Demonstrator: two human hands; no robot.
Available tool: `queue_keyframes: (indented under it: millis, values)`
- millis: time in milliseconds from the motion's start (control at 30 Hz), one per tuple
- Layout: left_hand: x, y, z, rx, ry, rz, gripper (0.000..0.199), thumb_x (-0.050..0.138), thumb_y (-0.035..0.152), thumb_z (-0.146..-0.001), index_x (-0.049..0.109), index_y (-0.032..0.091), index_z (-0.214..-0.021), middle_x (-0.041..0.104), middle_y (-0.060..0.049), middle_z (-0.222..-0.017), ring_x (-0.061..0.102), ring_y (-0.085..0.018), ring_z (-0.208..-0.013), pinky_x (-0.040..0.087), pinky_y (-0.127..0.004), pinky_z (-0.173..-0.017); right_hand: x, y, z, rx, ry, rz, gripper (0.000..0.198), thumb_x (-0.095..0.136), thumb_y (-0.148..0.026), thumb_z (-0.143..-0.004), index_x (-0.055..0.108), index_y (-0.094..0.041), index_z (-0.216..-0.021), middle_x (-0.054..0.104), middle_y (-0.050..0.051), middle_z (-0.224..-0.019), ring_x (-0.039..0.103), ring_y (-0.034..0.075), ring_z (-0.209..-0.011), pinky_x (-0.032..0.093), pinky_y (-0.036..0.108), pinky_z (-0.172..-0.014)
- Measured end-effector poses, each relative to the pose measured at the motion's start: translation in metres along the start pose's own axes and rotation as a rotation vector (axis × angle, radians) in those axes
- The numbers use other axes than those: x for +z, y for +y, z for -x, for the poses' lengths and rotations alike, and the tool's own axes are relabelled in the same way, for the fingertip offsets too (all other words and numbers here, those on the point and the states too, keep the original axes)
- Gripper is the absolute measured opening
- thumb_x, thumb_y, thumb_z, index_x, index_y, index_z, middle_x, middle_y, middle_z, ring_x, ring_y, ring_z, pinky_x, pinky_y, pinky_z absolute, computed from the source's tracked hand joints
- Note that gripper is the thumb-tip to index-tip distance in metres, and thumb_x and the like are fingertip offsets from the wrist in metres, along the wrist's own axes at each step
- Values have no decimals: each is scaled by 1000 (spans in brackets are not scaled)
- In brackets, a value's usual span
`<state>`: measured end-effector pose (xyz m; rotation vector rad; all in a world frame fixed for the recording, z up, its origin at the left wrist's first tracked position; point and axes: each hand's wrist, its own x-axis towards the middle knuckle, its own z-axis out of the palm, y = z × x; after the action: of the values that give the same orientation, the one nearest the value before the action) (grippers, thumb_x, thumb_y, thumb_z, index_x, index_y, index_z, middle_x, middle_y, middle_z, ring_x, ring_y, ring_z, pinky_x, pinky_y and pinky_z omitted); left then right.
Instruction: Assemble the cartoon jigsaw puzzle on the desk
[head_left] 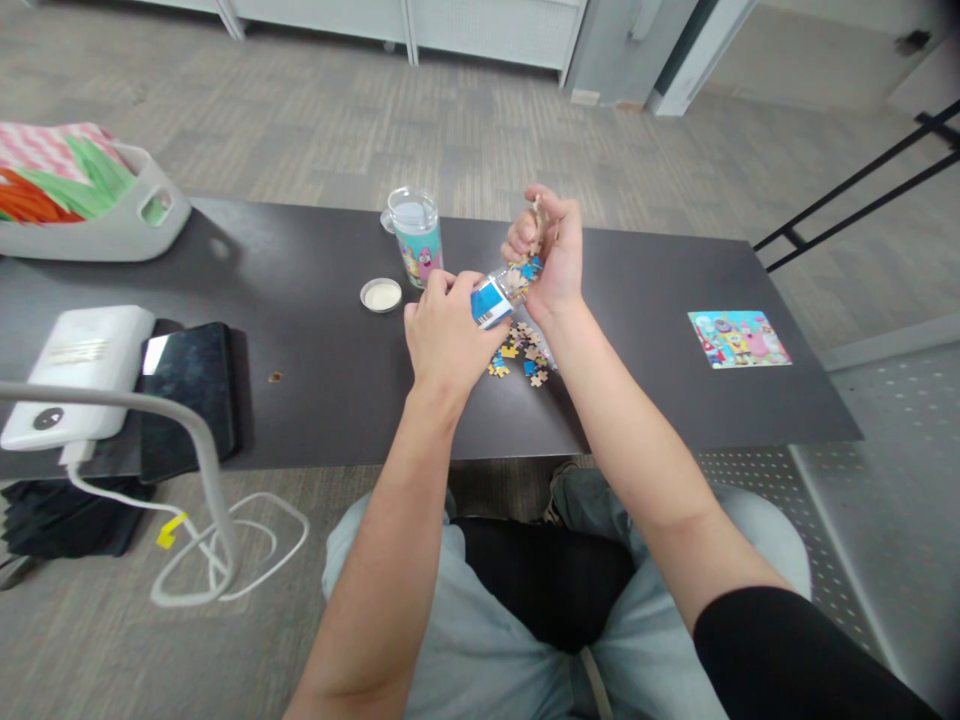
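Observation:
My left hand (448,335) grips a clear plastic packet with a blue-and-white barcode label (490,302), tilted toward my right hand. Jigsaw pieces (529,268) show at the packet's far end, against my right palm. The fingers of my right hand (559,245) curl around several more pieces. Below both hands, a small heap of loose jigsaw pieces (517,350) lies on the dark table, partly hidden by my right wrist. Just left of the packet stands a clear mug with a cartoon print (420,245). A round lid (381,295) rests flat beside it.
Far right on the table (637,400) lies a colourful cartoon picture card (739,339). At left are a white power bank (79,365) with a cable, a black phone (187,395) and a grey basket (97,240) of coloured cloth. A grey curved tube crosses the lower left.

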<state>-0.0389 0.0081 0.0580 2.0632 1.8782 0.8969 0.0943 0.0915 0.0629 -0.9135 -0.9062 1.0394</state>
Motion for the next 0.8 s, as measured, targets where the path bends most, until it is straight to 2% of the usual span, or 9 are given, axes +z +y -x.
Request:
queue_keyframes:
  millis: [100,167,233,333,433,567,700,800]
  values:
    - [1,-2,0,9,-7,-7,47,100,33,-97,85,31,-141,83,-14,-144,83,-45,-134,69,-62,-118,3,4,-4,-8,39,-101,75,59,-112,-104,63,-38,-107,47,-4,-84,53,26,-75,53,36,-64]
    - [1,-2,-1,11,-10,-9,47,100,33,-97,85,31,-141,83,-14,-144,83,-45,-134,69,-62,-118,6,9,-8,-37,45,-205,74,62,-110,-105,60,-36,-102,43,-5,-83,45,23,-71,49,33,-61]
    - [0,-1,-1,10,-11,-5,47,100,34,-97,85,31,-141,84,-14,-145,83,-45,-135,70,-62,-117,7,11,-10,-34,55,-223,77,63,-111,-105,55,-36,-96,43,-5,-81,43,23,-69,48,33,-60]
    - [-2,0,-1,1,-23,2,48,100,33,-97,85,30,-142,83,-14,-146,83,-44,-136,69,-62,-118,7,8,-9,5,81,-176,81,64,-115,-102,49,-36,-93,49,-4,-80,49,24,-69,53,35,-58]
    - [-3,1,-1,-9,-32,12,48,100,32,-98,86,28,-144,82,-16,-148,82,-44,-138,68,-62,-120,5,-1,-4,1,46,-167,85,68,-117,-100,45,-35,-91,56,-3,-80,54,24,-69,58,37,-58]
    - [-6,1,-1,-12,-29,32,48,100,31,-98,85,30,-143,83,-15,-149,82,-44,-140,67,-61,-121,5,-10,3,-38,-2,-88,88,68,-120,-97,43,-36,-88,54,-2,-78,57,26,-71,58,39,-58]
    - [-7,-1,-1,-6,-32,30,49,99,31,-98,85,29,-145,82,-15,-150,82,-43,-140,67,-61,-121,6,-11,6,-2,-11,-35,87,63,-122,-94,47,-37,-91,57,1,-83,69,31,-82,61,42,-62]
    - [-6,-2,-1,0,-24,34,48,99,32,-98,85,29,-144,83,-15,-148,83,-43,-139,67,-61,-121,5,-11,6,-32,-44,-46,86,64,-121,-93,50,-37,-94,64,3,-89,75,34,-93,65,45,-65]
